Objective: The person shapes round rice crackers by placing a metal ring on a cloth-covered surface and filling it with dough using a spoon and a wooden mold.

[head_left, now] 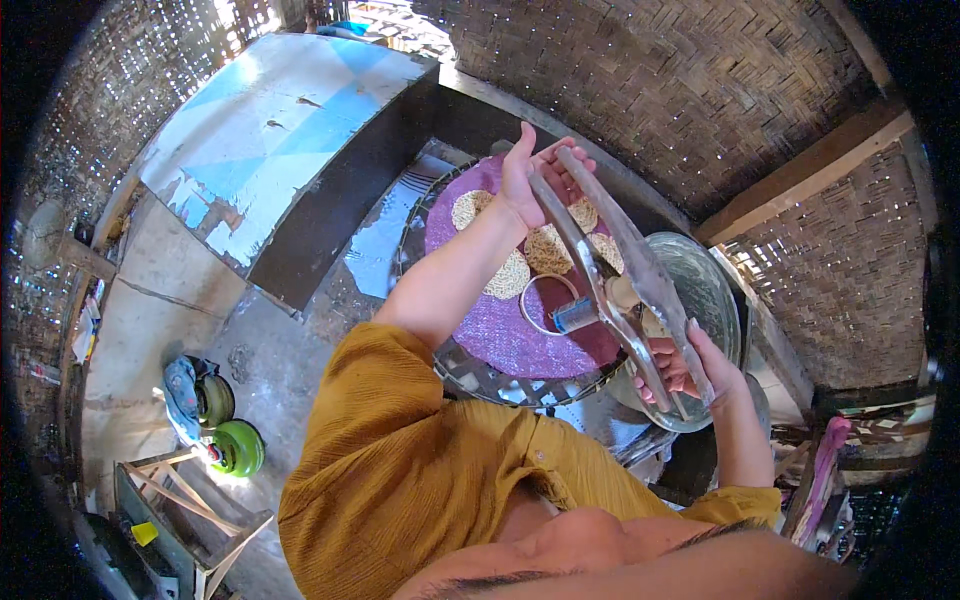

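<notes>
Both my hands hold a hand press (640, 265) with two long, worn bars, slanting over a round tray. Between the bars sits a light wooden plug, and a short blue-grey cylinder sticks out toward the tray. My left hand (535, 180) supports the far ends, thumb stretched out and fingers behind the bars. Around the near ends curls my right hand (695, 365). Below, several pale, stringy discs (506, 275) lie on a purple woven mat (530, 345). A thin ring (523, 305) lies on the mat beside the cylinder, partly hidden by it.
The mat rests in a dark woven tray (470, 375). A large metal basin (725, 290) stands to its right. At the far left is a blue-and-white panel (270, 140). A green gas cylinder (238, 448) and a wooden stand (195, 510) are at lower left. Woven walls (650, 90) enclose the space.
</notes>
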A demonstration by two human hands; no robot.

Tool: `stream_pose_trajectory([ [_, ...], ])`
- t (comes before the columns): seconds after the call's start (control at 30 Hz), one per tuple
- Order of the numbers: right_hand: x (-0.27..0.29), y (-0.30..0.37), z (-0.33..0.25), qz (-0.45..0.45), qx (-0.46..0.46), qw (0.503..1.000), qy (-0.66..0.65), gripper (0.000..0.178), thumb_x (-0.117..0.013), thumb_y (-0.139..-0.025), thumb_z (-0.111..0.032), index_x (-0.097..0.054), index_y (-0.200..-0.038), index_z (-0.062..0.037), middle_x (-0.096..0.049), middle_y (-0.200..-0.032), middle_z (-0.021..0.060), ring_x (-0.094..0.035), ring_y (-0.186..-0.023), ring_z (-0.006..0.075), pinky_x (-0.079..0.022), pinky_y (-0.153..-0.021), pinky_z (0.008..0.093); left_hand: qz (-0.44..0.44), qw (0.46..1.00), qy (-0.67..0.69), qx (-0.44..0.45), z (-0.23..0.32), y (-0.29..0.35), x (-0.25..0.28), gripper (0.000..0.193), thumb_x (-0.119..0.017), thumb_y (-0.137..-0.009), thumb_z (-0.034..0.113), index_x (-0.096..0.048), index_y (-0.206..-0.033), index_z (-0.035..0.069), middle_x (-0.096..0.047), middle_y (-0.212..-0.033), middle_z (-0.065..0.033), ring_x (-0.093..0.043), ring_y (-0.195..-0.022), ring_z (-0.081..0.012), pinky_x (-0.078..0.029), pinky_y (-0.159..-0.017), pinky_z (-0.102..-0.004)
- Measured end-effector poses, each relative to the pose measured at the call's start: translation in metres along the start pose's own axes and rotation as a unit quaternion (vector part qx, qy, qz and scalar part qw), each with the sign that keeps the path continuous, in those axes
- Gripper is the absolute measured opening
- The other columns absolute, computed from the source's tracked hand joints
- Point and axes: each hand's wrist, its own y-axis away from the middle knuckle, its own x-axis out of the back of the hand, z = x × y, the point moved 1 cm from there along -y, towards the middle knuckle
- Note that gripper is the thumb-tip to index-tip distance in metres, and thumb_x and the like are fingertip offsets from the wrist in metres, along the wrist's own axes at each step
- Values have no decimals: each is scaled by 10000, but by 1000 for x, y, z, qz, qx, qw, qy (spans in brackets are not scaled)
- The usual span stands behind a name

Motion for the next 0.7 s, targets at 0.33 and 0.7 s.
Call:
stream_pose_trajectory([
  [0.33,-21,-26,-4,32,22,999,8,623,-359,-861,-585,-432,-1216,-78,-593,-881,207,-609,-715,274,-512,-611,350,27,998,-21,-59,32,16,9,595,-473,-771,648,-573,-901,76,-603,-837,-102,-585,-873,-306,-481,-778,-438],
  [0.7,-31,-28,-30,150,115,963,191,530,-444,-861,-517,-586,-868,-6,-592,-661,85,-560,-535,161,-438,-477,275,-18,996,-47,-78,39,-7,12,470,-514,-775,614,-524,-766,144,-541,-725,0,-552,-779,-218,-462,-697,-378],
])
